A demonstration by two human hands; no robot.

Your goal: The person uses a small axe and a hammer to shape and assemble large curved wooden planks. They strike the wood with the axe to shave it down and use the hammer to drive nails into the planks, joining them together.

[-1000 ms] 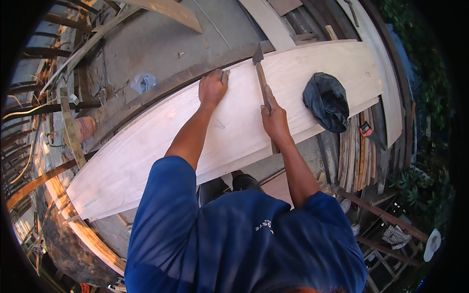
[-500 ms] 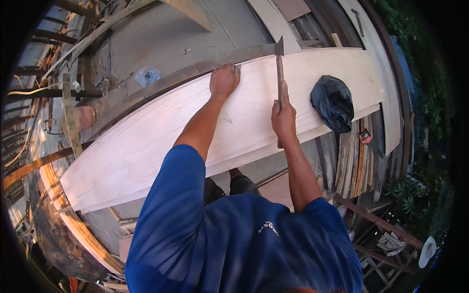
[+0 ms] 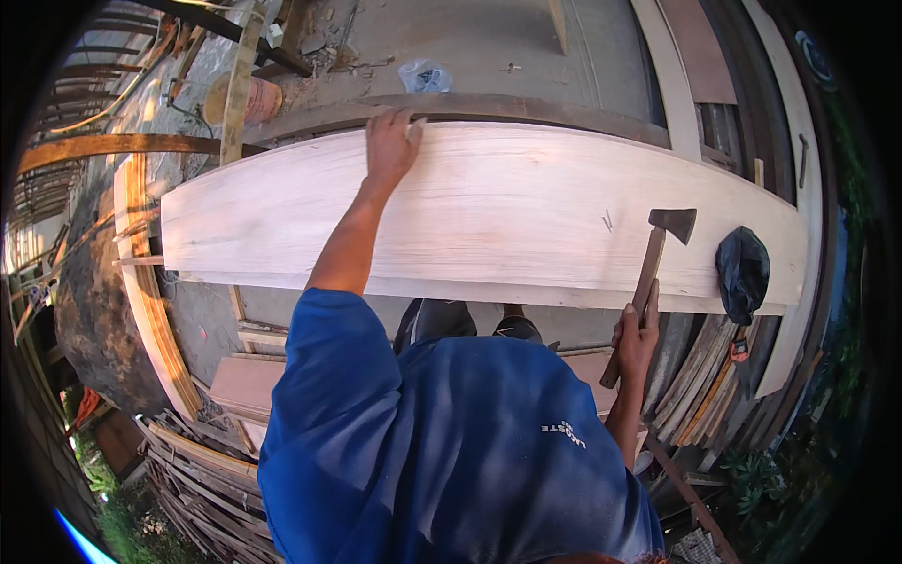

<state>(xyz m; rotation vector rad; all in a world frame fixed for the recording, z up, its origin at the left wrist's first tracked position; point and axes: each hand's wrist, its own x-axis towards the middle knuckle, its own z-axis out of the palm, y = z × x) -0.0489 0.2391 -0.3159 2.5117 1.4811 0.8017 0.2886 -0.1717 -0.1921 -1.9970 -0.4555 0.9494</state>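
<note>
A long pale wooden board lies crosswise in front of me. My left hand is at its far edge, left of the middle, with fingers bent over the edge and closed on it. My right hand grips the wooden handle of a hatchet near the board's near edge. The dark wedge-shaped hatchet head is above the right part of the board. A pair of nails lies loose on the board, left of the hatchet head. What my left fingertips touch beyond the edge is hidden.
A black plastic bag sits at the board's right end. Stacked wooden strips with a red-and-black tool are below it. Past the far edge are a dark beam, a clear plastic bag and a bucket.
My view has swung, so the board now lies more level. My right hand and the hatchet have moved right and nearer to me. My left hand has shifted leftward along the far edge.
</note>
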